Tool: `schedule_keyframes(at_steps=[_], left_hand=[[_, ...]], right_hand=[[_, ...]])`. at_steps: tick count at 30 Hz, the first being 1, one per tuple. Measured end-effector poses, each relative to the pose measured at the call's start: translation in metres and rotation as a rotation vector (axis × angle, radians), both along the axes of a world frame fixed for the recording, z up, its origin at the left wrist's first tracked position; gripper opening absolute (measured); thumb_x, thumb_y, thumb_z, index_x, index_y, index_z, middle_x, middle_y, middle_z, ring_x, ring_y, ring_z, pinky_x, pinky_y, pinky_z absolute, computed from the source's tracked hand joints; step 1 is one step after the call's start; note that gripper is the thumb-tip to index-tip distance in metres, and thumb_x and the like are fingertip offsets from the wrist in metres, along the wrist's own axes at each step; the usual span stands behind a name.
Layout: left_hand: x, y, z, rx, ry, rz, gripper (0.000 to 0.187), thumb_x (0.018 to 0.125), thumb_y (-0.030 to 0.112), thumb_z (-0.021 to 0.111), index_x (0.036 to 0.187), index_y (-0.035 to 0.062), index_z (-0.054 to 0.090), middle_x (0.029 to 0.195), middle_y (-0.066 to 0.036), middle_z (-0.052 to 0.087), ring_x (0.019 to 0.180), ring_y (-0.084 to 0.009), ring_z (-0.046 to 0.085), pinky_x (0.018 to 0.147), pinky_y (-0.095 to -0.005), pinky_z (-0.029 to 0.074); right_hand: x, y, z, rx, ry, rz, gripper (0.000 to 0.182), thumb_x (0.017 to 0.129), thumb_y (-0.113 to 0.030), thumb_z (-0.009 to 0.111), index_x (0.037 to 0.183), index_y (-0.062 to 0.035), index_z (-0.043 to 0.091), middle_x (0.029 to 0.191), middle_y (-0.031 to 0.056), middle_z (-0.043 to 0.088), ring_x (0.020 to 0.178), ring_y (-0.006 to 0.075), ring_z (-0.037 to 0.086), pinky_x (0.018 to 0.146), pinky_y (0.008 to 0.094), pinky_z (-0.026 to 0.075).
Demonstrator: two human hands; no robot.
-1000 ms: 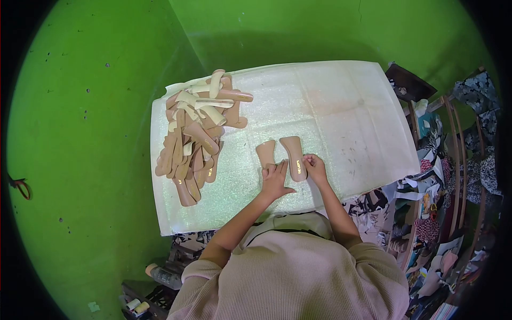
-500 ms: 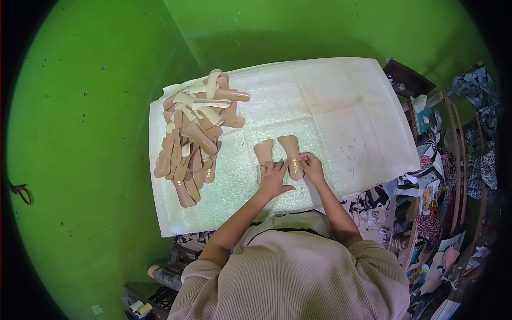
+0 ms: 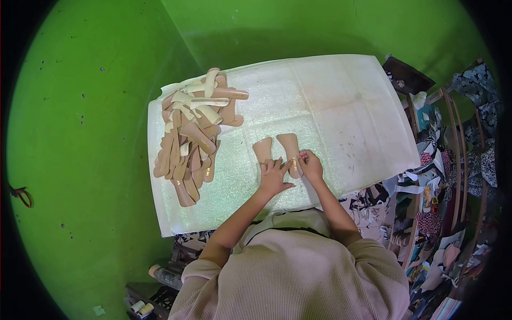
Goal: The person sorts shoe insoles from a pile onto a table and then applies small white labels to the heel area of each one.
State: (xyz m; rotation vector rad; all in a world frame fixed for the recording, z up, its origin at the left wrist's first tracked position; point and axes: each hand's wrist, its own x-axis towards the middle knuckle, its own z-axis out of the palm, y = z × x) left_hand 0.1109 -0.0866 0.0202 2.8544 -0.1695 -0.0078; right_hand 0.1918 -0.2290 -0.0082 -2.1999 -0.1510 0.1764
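Observation:
Two tan insoles with a flared far end lie side by side on the white-covered table. My left hand (image 3: 274,178) rests flat with fingers spread over the near half of the left insole (image 3: 262,148), hiding that part; its fingertips reach toward the other piece. Gold lettering runs along the right insole (image 3: 288,146), which is fully flat on the surface. At that insole's right edge, the fingers of my right hand (image 3: 311,166) are curled and pinched together. Whether they grip the edge or something small is too fine to make out.
A heap of tan and cream insoles (image 3: 200,130) covers the left side of the table (image 3: 341,117). Green walls (image 3: 106,106) stand behind and to the left. At right, a wooden rack (image 3: 458,144) holds fabric scraps. Thread spools (image 3: 141,307) sit at lower left.
The view has shifted very slightly. Both hands stay at the two insoles, with only a slight movement of the right fingers at the edge.

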Motion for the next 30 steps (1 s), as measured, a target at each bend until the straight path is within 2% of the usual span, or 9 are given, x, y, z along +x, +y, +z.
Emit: schedule_keyframes(at_steps=[3,6,9,12,18,21,27,28,30], left_hand=[[0.000,-0.001,-0.001,0.016,0.013,0.003,0.083,0.056,0.055,0.070,0.129,0.0264,0.042,0.123,-0.011,0.046,0.103,-0.0283,0.041,0.081,-0.0426,0.029],[0.000,-0.001,0.001,-0.080,0.070,0.021,0.084,0.054,0.051,0.073,0.128,0.0249,0.042,0.123,-0.012,0.045,0.110,-0.0327,0.038,0.092,-0.0496,0.023],[0.001,-0.001,0.003,-0.082,0.081,0.014,0.083,0.054,0.051,0.073,0.127,0.0248,0.043,0.122,-0.013,0.045,0.109,-0.0318,0.038,0.092,-0.0503,0.023],[0.002,-0.002,0.003,0.032,0.035,-0.003,0.081,0.057,0.055,0.070,0.128,0.0264,0.043,0.123,-0.012,0.046,0.104,-0.0295,0.041,0.084,-0.0452,0.028],[0.001,-0.003,0.003,0.020,0.037,0.002,0.079,0.058,0.053,0.070,0.128,0.0270,0.042,0.122,-0.012,0.046,0.103,-0.0299,0.041,0.084,-0.0455,0.028],[-0.003,-0.001,0.004,-0.042,-0.016,0.027,0.075,0.064,0.048,0.068,0.130,0.0236,0.040,0.123,-0.009,0.045,0.102,-0.0292,0.041,0.080,-0.0445,0.029],[-0.012,0.015,0.005,-0.155,-0.327,0.247,0.040,0.074,0.021,0.061,0.114,0.0159,0.056,0.101,-0.001,0.057,0.088,-0.0183,0.049,0.071,-0.0378,0.029],[-0.014,0.020,0.008,-0.172,-0.409,0.288,0.024,0.075,0.015,0.059,0.098,0.0155,0.062,0.087,0.002,0.060,0.077,-0.0154,0.050,0.068,-0.0366,0.027],[-0.019,0.034,0.009,-0.157,-0.411,0.347,0.018,0.074,0.014,0.061,0.092,0.0161,0.064,0.081,0.003,0.059,0.073,-0.0155,0.050,0.068,-0.0358,0.027]], right_hand=[[-0.001,0.001,0.008,-0.037,0.012,-0.004,0.015,0.078,-0.014,0.061,0.088,-0.0032,0.058,0.069,0.0067,0.057,0.058,0.0140,0.054,0.055,0.0272,0.044],[-0.001,0.000,0.005,-0.046,0.002,-0.002,0.016,0.078,-0.015,0.062,0.088,-0.0036,0.058,0.070,0.0067,0.057,0.058,0.0145,0.054,0.055,0.0273,0.044],[0.000,-0.001,0.001,-0.042,-0.001,-0.002,0.017,0.077,-0.015,0.062,0.089,-0.0039,0.057,0.070,0.0068,0.057,0.058,0.0155,0.054,0.055,0.0281,0.044],[-0.001,-0.001,0.002,-0.042,-0.026,-0.003,0.018,0.077,-0.015,0.062,0.090,-0.0046,0.057,0.071,0.0070,0.057,0.059,0.0170,0.055,0.055,0.0292,0.044],[-0.002,0.002,0.010,-0.105,0.025,-0.016,0.018,0.077,-0.014,0.061,0.092,-0.0064,0.056,0.075,0.0075,0.056,0.062,0.0185,0.055,0.057,0.0296,0.044],[-0.003,0.001,0.009,-0.093,-0.080,-0.021,0.018,0.077,-0.014,0.060,0.093,-0.0066,0.055,0.079,0.0080,0.054,0.065,0.0186,0.055,0.058,0.0294,0.044],[-0.002,0.011,0.022,-0.036,-0.200,0.002,0.018,0.078,-0.012,0.059,0.093,-0.0048,0.054,0.084,0.0082,0.053,0.067,0.0186,0.054,0.058,0.0290,0.043],[-0.002,0.017,0.024,-0.014,-0.206,0.026,0.018,0.078,-0.012,0.059,0.093,-0.0048,0.054,0.083,0.0080,0.052,0.067,0.0183,0.053,0.058,0.0288,0.043],[-0.004,0.031,0.030,0.031,-0.216,0.079,0.017,0.078,-0.012,0.059,0.093,-0.0046,0.054,0.082,0.0078,0.052,0.068,0.0179,0.053,0.058,0.0283,0.043]])
